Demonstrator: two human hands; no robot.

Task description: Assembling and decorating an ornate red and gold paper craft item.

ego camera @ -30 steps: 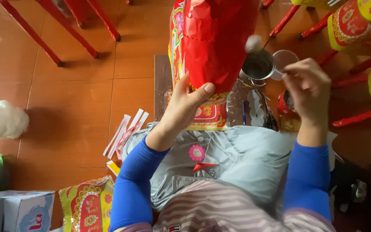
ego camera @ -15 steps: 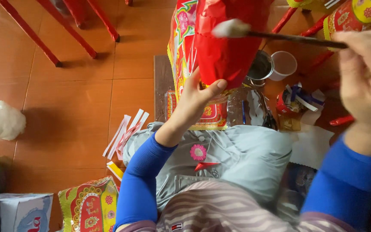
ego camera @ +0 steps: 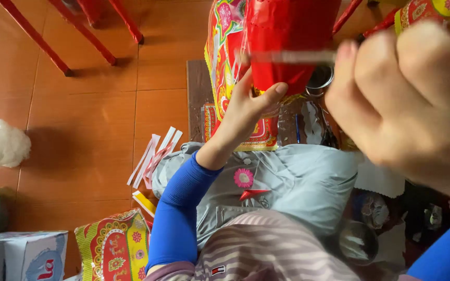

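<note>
Left hand raised, thumb and fingers wrapped on the lower edge of a red paper lantern, which hangs above the lap and the orange tiled floor. Right hand, close to camera and blurred, fingers closed on a thin brush lying across the lantern's red face. Metal cup just below.

Right hand looms blurred, its thin stick smeared by motion
</note>
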